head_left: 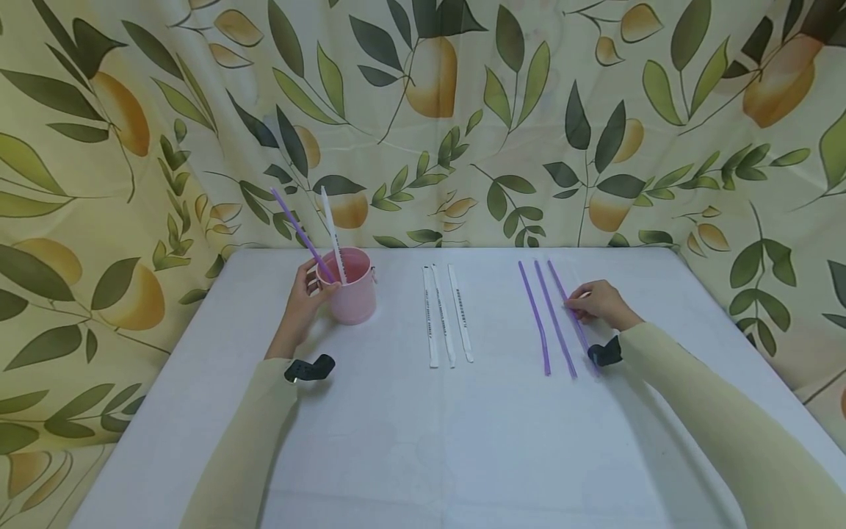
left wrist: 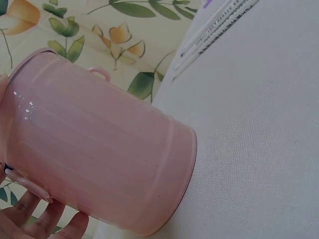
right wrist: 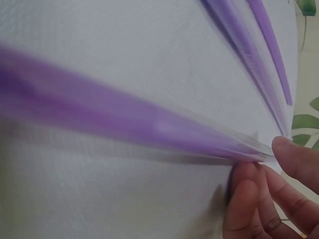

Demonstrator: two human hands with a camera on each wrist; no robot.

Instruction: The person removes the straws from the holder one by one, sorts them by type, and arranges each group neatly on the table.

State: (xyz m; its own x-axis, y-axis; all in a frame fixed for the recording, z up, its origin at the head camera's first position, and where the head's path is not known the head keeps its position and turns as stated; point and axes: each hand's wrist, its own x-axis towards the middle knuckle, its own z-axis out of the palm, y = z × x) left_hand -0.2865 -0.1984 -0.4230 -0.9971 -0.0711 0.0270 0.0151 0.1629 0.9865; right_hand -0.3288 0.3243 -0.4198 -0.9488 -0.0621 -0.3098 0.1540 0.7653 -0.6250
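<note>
My left hand (head_left: pixel 299 312) grips the side of a small pink bucket (head_left: pixel 357 305), which stands at the back left of the table. In the left wrist view, fingertips press the bucket wall (left wrist: pixel 104 144). A purple straw (head_left: pixel 297 229) and a white paper-wrapped straw (head_left: pixel 333 234) lean up out of the bucket. At the right, my right hand (head_left: pixel 603 303) pinches a purple straw (head_left: pixel 557 277) in clear film between thumb and fingers, near its far end. The right wrist view shows this straw (right wrist: pixel 124 119) running from the fingertips toward the camera.
Two more purple straws (head_left: pixel 534 316) lie side by side just left of my right hand. Three white paper-wrapped straws (head_left: pixel 442 316) lie mid-table. Behind the white table (head_left: pixel 423 448) hangs a fruit-and-leaf patterned cloth (head_left: pixel 456 176).
</note>
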